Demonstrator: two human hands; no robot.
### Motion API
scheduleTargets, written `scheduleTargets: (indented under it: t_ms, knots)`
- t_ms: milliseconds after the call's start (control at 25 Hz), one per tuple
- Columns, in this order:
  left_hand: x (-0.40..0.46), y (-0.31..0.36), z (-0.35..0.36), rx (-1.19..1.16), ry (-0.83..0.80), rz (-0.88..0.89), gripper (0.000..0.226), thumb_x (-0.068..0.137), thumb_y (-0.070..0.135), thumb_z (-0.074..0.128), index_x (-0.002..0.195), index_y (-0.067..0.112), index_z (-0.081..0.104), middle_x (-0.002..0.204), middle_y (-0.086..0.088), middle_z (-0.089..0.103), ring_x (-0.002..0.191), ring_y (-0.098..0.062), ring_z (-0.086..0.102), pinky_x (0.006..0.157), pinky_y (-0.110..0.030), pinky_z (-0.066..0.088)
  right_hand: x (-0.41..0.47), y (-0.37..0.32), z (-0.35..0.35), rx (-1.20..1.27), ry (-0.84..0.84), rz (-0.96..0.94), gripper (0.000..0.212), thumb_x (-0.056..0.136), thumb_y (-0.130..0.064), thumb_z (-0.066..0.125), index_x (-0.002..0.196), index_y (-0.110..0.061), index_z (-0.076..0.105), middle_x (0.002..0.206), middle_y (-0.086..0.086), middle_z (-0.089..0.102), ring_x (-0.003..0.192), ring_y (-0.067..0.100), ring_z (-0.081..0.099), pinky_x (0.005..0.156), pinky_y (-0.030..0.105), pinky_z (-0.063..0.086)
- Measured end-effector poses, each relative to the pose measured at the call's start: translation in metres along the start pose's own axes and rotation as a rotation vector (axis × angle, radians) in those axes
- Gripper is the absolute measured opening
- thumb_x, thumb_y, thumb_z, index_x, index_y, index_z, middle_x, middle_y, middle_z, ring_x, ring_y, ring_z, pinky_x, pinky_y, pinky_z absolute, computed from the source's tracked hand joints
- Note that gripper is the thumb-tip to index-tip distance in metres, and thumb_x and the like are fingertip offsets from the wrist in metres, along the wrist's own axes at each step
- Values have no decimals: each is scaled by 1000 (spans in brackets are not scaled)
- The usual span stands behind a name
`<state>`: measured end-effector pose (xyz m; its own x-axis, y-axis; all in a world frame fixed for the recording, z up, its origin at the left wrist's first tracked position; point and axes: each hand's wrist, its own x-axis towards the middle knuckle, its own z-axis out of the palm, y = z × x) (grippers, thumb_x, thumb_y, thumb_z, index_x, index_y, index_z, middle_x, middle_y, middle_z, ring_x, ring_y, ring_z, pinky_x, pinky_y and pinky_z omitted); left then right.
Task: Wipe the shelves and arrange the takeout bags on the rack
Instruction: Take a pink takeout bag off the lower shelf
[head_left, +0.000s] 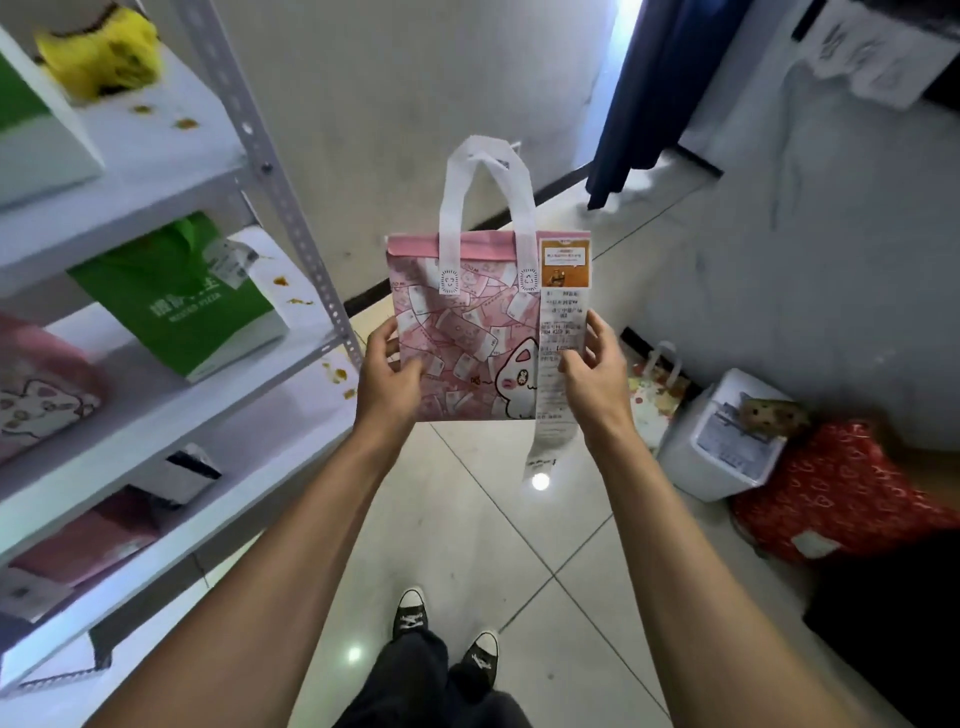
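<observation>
I hold a pink takeout bag (462, 332) with a cartoon cat print and white handles upright in front of me, over the tiled floor. My left hand (387, 374) grips its lower left edge. My right hand (595, 371) holds its right side, fingers on a long white receipt (558, 364) that hangs from the bag. The white metal rack (291, 208) stands at my left. Its shelves carry orange-brown stains (337, 371), a green bag (176, 306), a yellow cloth (101, 54) on the upper shelf and another pink cat bag (36, 395).
On the floor at the right lie a white bag with a receipt (727, 441), a red patterned bag (841, 493) and a small floral bag (654, 384) against the wall. A dark blue curtain (649, 88) hangs at the back. My shoes (447, 634) stand on the tiles below.
</observation>
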<state>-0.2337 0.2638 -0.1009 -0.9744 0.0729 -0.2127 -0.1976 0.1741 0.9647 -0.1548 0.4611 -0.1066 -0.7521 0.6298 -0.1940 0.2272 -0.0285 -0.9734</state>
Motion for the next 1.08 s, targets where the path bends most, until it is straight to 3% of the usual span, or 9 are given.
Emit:
scheduleTargets:
  t_ms: [160, 280, 400, 560, 760, 920, 1000, 1080]
  knots:
    - [-2, 52, 41, -19, -109, 92, 45, 101, 19, 55, 145, 24, 45, 122, 5, 58, 97, -2, 62, 61, -17, 57, 5, -38, -50, 62, 99, -39, 56, 98, -4, 49, 149, -26, 43, 112, -17, 63, 89, -15, 66, 60, 13, 55]
    - [1, 85, 77, -46, -200, 141, 45, 102, 22, 54, 146, 26, 44, 128, 3, 57, 104, -12, 66, 69, -28, 62, 15, -60, -83, 87, 184, -81, 53, 98, -7, 51, 146, -29, 45, 112, -22, 63, 91, -17, 64, 60, 13, 55]
    - [7, 114, 120, -78, -284, 146, 42, 103, 22, 53, 144, 28, 45, 127, 2, 58, 110, -21, 66, 78, -43, 63, 31, -78, -117, 108, 277, -103, 52, 98, -6, 51, 146, -27, 46, 114, -19, 64, 94, -13, 65, 75, 21, 59]
    - [26, 150, 179, -99, -416, 173, 43, 103, 27, 55, 144, 28, 44, 124, 4, 57, 114, -22, 63, 81, -49, 62, 62, -105, -156, 114, 391, -134, 54, 100, -6, 50, 149, -26, 43, 119, -15, 63, 92, -12, 66, 66, 16, 58]
    - [65, 202, 246, -122, -536, 259, 44, 104, 24, 53, 146, 28, 42, 124, 6, 56, 114, -17, 60, 84, -42, 62, 111, -146, -192, 111, 517, -181, 57, 100, -6, 51, 151, -29, 40, 130, -7, 62, 110, 8, 64, 93, 40, 57]
    - [105, 242, 294, -148, -619, 329, 43, 105, 19, 49, 145, 31, 42, 118, 14, 57, 107, -10, 61, 65, -25, 61, 156, -180, -210, 124, 594, -236, 58, 99, -4, 51, 150, -32, 41, 126, -5, 66, 109, 12, 67, 83, 33, 59]
    - [124, 258, 318, -122, -644, 369, 42, 105, 20, 49, 144, 33, 42, 127, 4, 55, 111, -14, 59, 63, -22, 60, 174, -193, -219, 114, 634, -258, 57, 99, -6, 52, 148, -34, 43, 120, -9, 67, 101, 5, 69, 72, 24, 57]
    - [141, 272, 342, -102, -660, 391, 43, 104, 20, 49, 142, 36, 44, 133, -2, 51, 114, -16, 58, 62, -20, 58, 193, -204, -231, 119, 667, -276, 56, 99, -5, 52, 148, -32, 44, 116, -12, 67, 97, -1, 68, 72, 22, 55]
